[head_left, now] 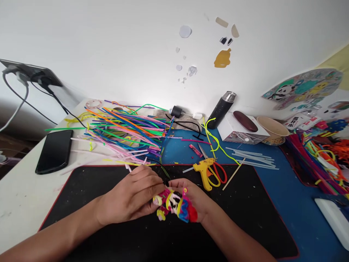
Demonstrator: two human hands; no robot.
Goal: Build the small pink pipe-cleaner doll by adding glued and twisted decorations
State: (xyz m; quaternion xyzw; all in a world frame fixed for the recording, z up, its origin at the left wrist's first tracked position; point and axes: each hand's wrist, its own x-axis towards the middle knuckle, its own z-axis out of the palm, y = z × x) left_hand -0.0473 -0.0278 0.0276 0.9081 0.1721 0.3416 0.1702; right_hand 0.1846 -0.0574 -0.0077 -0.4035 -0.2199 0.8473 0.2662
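Note:
A colourful pipe-cleaner figure is held between both hands above the black mat; it has a white and black middle, yellow bands, and blue and red at its right end. My right hand is closed around its far and right side. Fingers bent together, my left hand grips its left side. A pale pipe-cleaner end pokes out beyond the left knuckles. The fingertips of both hands are partly hidden. Just past my right hand lie a yellow glue gun and scissors with red and yellow handles.
Loose pipe cleaners are heaped behind the black mat. A phone lies at left. Glue sticks, a wooden stick, a dark flask and a white box stand or lie at right.

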